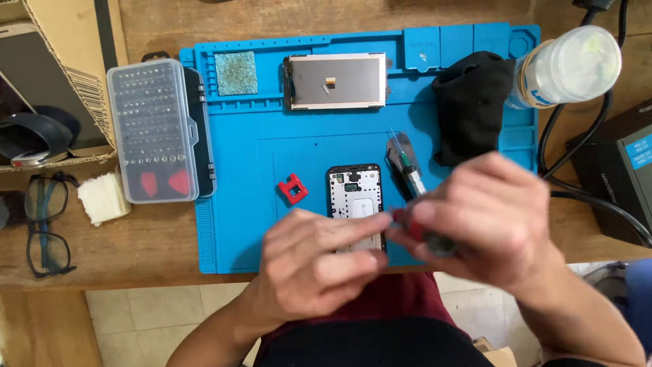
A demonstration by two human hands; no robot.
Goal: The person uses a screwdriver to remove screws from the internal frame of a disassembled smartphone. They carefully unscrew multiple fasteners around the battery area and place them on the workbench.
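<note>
Your left hand [319,261] pinches the tip of the red-and-black screwdriver [418,234] that your right hand [492,217] holds tight, just above the open phone [353,190] on the blue mat [238,204].

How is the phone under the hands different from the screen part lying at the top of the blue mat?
The opened phone stands upright on the mat, showing white inner parts in a black frame; the screen panel lies sideways, plain grey with a pale border. The phone is partly hidden by the left hand and right hand; the panel lies untouched. Both are flat rectangles resting on the mat.
</note>
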